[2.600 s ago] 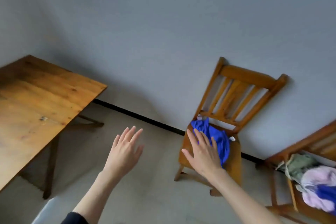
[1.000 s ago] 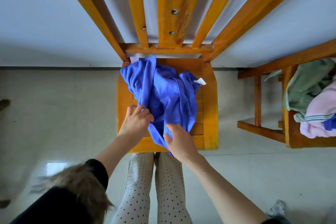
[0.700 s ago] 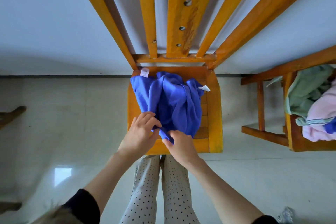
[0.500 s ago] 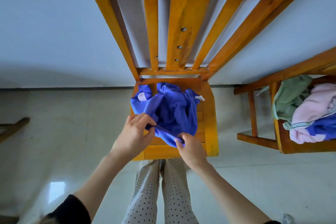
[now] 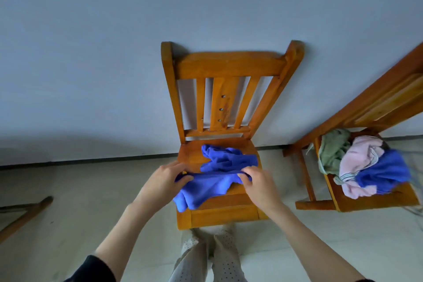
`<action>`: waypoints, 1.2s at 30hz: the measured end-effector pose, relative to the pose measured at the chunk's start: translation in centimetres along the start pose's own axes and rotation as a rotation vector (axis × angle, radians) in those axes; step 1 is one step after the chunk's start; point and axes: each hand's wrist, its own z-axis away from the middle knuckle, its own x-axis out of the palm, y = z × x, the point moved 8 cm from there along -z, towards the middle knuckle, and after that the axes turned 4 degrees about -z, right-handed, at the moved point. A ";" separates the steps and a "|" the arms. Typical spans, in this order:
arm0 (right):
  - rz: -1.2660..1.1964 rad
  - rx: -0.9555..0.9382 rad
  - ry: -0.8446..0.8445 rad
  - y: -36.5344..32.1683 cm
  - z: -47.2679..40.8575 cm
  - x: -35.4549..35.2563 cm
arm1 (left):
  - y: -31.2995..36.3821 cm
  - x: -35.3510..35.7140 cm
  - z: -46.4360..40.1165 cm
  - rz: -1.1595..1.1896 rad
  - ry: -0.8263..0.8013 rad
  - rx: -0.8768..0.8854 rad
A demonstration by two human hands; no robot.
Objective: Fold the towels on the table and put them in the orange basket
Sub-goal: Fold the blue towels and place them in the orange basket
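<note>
A person's left hand and right hand each pinch one end of a stretched edge of a crumpled blue towel lying on the seat of a wooden chair against the wall, while green, pink and blue cloths are heaped on a second chair nearby.

wall: plain, pale blue-grey | floor: light and smooth, dark strip where it meets the wall | wooden chair: orange-brown, slatted back against the wall | second wooden chair: at the right | wooden leg: far left | light: soft
</note>
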 end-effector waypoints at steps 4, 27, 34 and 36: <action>-0.007 -0.094 0.075 -2.7 -0.1 -3.3 | 1.3 -2.9 1.3 -0.008 0.091 -0.013; -0.044 -0.524 -0.018 -24.2 2.1 -9.8 | 4.0 -22.0 21.4 -0.077 0.832 -0.294; 0.029 -0.879 0.012 -38.8 5.9 -4.2 | -1.6 -28.1 34.8 -0.193 1.114 -0.553; 0.049 -0.921 0.007 -42.3 7.1 -1.2 | -3.4 -28.9 38.8 -0.197 1.180 -0.610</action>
